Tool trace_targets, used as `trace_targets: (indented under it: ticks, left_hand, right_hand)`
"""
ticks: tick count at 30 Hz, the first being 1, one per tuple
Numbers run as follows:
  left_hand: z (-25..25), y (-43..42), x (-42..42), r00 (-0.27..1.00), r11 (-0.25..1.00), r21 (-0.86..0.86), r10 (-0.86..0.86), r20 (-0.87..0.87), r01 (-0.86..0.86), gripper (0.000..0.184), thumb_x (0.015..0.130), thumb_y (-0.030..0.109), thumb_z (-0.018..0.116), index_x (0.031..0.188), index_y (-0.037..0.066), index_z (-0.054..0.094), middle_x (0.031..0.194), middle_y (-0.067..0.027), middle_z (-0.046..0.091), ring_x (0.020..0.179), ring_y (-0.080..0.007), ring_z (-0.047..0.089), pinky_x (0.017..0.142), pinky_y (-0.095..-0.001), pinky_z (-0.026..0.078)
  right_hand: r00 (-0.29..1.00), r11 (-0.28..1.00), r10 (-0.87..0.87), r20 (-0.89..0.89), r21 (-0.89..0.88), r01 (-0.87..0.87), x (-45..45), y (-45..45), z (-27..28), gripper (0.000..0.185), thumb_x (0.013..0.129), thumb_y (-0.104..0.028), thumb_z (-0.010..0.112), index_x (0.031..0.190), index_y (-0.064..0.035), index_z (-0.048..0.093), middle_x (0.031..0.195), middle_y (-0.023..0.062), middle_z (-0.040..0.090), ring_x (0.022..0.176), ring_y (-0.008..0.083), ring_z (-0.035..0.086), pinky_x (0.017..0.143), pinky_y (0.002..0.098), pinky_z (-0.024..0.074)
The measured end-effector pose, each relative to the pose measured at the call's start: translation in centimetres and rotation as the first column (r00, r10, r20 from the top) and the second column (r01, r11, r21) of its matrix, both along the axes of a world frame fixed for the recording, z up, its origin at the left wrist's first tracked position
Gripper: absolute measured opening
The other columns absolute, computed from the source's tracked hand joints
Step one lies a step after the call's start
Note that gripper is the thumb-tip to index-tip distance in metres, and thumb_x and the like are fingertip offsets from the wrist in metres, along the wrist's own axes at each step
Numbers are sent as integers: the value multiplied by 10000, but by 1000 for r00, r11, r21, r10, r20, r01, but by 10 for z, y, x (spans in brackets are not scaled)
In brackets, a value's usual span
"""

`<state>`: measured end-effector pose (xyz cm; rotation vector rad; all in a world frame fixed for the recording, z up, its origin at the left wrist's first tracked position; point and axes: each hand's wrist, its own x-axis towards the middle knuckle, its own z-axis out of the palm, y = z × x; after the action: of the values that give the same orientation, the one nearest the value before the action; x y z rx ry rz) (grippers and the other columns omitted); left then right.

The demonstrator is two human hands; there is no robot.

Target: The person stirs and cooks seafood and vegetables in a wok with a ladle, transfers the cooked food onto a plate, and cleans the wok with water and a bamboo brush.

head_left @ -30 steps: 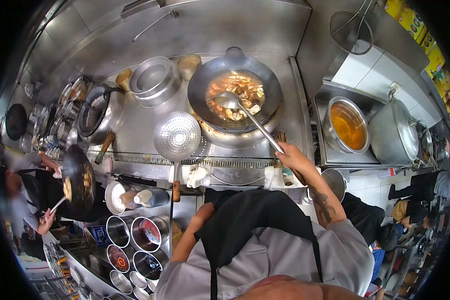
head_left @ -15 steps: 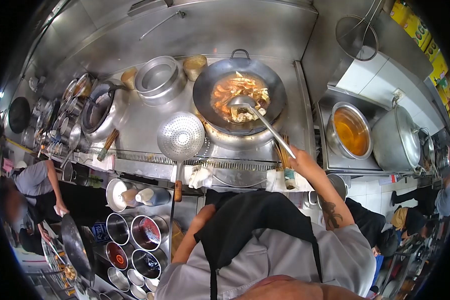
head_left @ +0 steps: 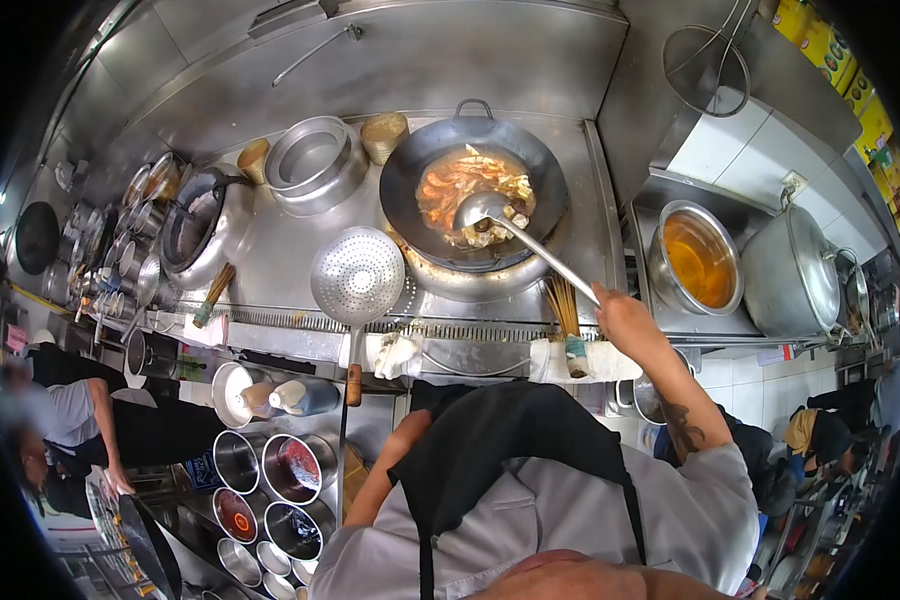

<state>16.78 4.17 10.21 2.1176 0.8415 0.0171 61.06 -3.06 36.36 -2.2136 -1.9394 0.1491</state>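
Note:
My right hand (head_left: 625, 322) is closed round the end of a long-handled ladle (head_left: 542, 252). The ladle's bowl rests, rounded side up, among pieces of food in brown liquid (head_left: 448, 205). All this is inside a dark wok (head_left: 405, 170) that sits on a round burner ring. Down by my waist is my left hand (head_left: 408, 432), beside the black apron (head_left: 500, 425), which hides its fingers. Nearest to that hand is the wooden-ended handle of a perforated skimmer (head_left: 358, 275), lying across the stove's front edge without being touched.
Bamboo brushes (head_left: 567, 330) and folded cloths (head_left: 398, 355) line the front edge. A metal bowl of amber liquid (head_left: 698, 258) and a large lidded pot (head_left: 795, 270) stand right. Sauce pots (head_left: 297, 468) are at lower left, where a co-worker (head_left: 75, 415) holds another wok (head_left: 148, 548).
My right hand has moved right and a little towards me, drawing the ladle with it. The ladle's bowl shows slightly lower in the wok. The co-worker's wok has moved lower at left.

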Motion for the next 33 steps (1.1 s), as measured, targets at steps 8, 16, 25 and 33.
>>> trace_targets:
  ticks: [8,16,25,33]
  left_hand:
    - [72,-9,6,1000,1000,12,2,8,-2,242,807,206,612,918,-4,567,920,-233,568,907,-418,547,750,-431,437]
    - [-18,-6,-14,995,999,47,-3,98,-2,287,769,289,634,831,14,580,837,-231,549,833,-446,520,691,-459,429]
    - [-36,8,5,988,992,20,-124,-88,126,268,774,268,616,768,0,614,817,-237,593,825,-443,565,678,-481,449]
    - [-84,14,8,982,985,27,-166,-90,169,252,771,240,613,751,-6,663,813,-244,630,820,-430,610,676,-481,481]
  right_hand:
    - [998,995,-51,44,-84,55,8,-10,25,431,824,-59,561,1235,55,499,914,256,630,795,416,625,710,484,498]
    - [992,989,-43,122,-135,59,21,-12,33,417,839,-68,533,1239,48,497,872,238,625,777,393,634,676,484,504]
    - [998,999,-38,-48,-5,38,15,15,-18,195,851,-30,489,1023,54,526,814,261,629,760,430,634,668,508,501]
    - [722,989,-127,-680,-143,39,-9,-2,1,317,905,-124,571,1188,12,532,621,79,530,483,170,540,478,308,449]
